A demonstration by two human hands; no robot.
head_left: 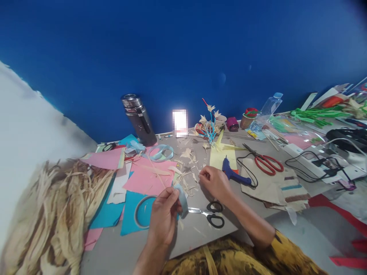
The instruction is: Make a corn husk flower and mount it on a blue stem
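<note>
My left hand (164,214) is closed on a roll of light blue tape (182,202), thumb on top. A thin pale stick (156,173) runs up and left from its fingertips; whether the fingers also grip it I cannot tell. My right hand (215,182) rests low over the table with its fingers curled together, and what they hold, if anything, is hidden. Beside it lie pale dried husk scraps (187,177). Black-handled scissors (210,214) lie between my forearms, blades toward the tape. A blue glue gun (233,173) is just right of my right hand.
Dried husks (60,217) are heaped at left, beside pink paper (149,175) and a dark flask (140,120). At the back stand husk flowers on blue stems (211,128). Red-handled scissors (268,164), a power strip (308,158) and a plastic bottle (268,110) are at right.
</note>
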